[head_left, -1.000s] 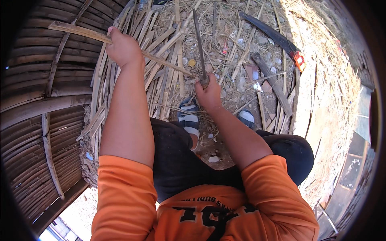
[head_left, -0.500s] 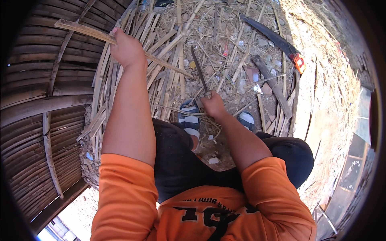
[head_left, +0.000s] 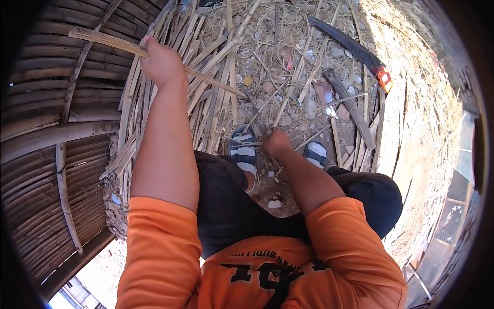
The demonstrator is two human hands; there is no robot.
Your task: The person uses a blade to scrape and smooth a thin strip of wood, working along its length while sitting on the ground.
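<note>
From my remote seat, I see the left hand (head_left: 163, 63) gripping a long, pale wooden strip (head_left: 113, 43) above littered ground; the right hand (head_left: 278, 142) clenches a dark, narrow metal blade (head_left: 259, 121). I'd brace the strip, angling strokes clear of the white-banded dark sandal (head_left: 243, 150).

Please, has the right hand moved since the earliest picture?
Yes. In the view, the right hand has moved down and slightly right: it was above the toe of the left sandal; now it is beside that sandal.
</note>
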